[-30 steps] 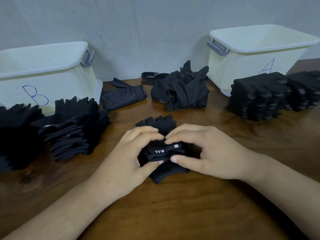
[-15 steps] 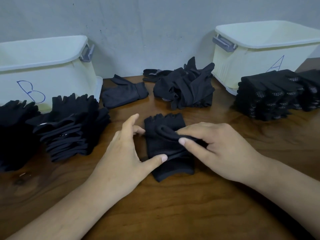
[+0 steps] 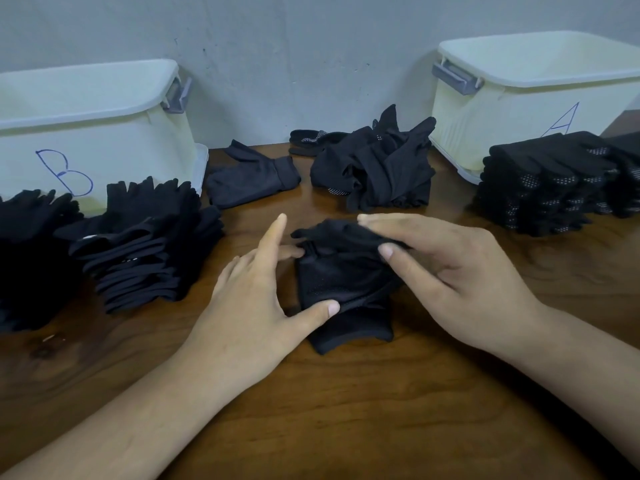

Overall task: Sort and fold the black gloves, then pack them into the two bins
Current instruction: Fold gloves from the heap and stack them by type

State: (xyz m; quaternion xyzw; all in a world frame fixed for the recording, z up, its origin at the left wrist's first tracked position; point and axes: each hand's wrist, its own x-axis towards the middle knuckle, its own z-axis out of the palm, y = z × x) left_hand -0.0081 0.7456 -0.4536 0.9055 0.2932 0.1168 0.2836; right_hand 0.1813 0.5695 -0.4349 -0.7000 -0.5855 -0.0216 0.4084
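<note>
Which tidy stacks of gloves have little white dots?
The right-hand stacks, in front of bin A. The left-hand stacks by bin B are plain black.

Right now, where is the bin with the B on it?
In the head view, bin B sits far left against the wall, just behind the stacks of folded gloves.

A dark brown wooden table (image 3: pixel 346 427) with glossy, wavy grain fills the near scene. A darker knot (image 3: pixel 41 351) marks it at the near left. A plain grey wall (image 3: pixel 311 64) rises behind its far edge.
</note>
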